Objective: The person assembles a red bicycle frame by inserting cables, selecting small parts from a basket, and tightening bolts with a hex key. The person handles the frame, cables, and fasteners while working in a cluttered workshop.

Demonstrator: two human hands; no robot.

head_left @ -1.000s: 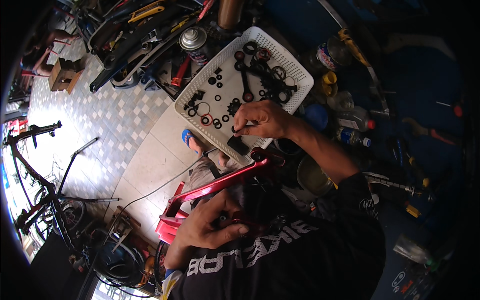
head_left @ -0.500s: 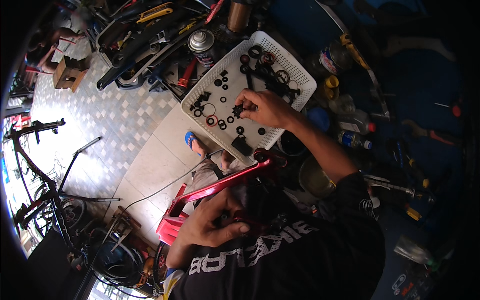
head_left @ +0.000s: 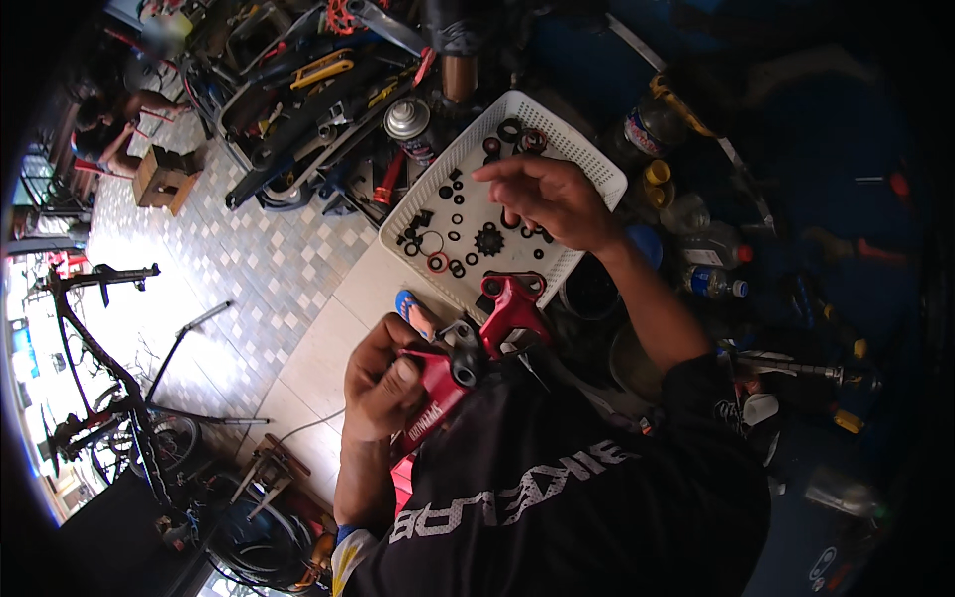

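My left hand (head_left: 380, 386) is closed on a red bicycle frame part, seemingly a rear swingarm (head_left: 512, 310), held in front of my chest. One forked end has dark pivot fittings (head_left: 463, 363) beside my thumb, and another end reaches toward the basket. My right hand (head_left: 559, 199) hovers over the white plastic basket (head_left: 403, 214), fingers apart with nothing visible in them. Below its fingertips a black toothed cog (head_left: 488, 239) lies on the basket floor. Around it are small black rings, spacers and a red-edged ring (head_left: 437, 262). My hand hides some parts on the right side.
Beyond the basket stand a spray can (head_left: 408, 121) and piled bicycle parts (head_left: 298, 129). Plastic bottles (head_left: 714, 282) line the right side. A bare bicycle frame (head_left: 109, 368) is at the left. A person sits far left near a wooden stool (head_left: 166, 181).
The black cog has left my right hand and lies in the basket; that hand has lifted and opened. My left hand has raised and turned the red frame part.
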